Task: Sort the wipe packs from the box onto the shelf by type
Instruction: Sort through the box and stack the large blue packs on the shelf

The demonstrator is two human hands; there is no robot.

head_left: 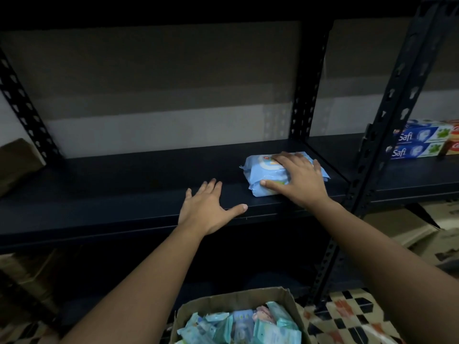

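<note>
While the left hand [207,207] lies flat, fingers spread, on the shelf [124,194], the right hand [299,181] grasps a blue wipe pack [263,173].

This looks like a shop stockroom or storage area, dimly lit. A dark metal shelving rack [149,189] with slotted, perforated uprights [387,135] fills the view, the kind used for holding goods. At the right edge, on the neighbouring bay's shelf, toothpaste cartons [419,142] sit stacked in a row like stock. A cardboard box [238,297] below the rack's front edge is crammed with many wipe packs [248,326]. More cardboard boxes [407,234] sit under the shelves at the right and left. A patterned floor [347,316] shows beside the box.
</note>
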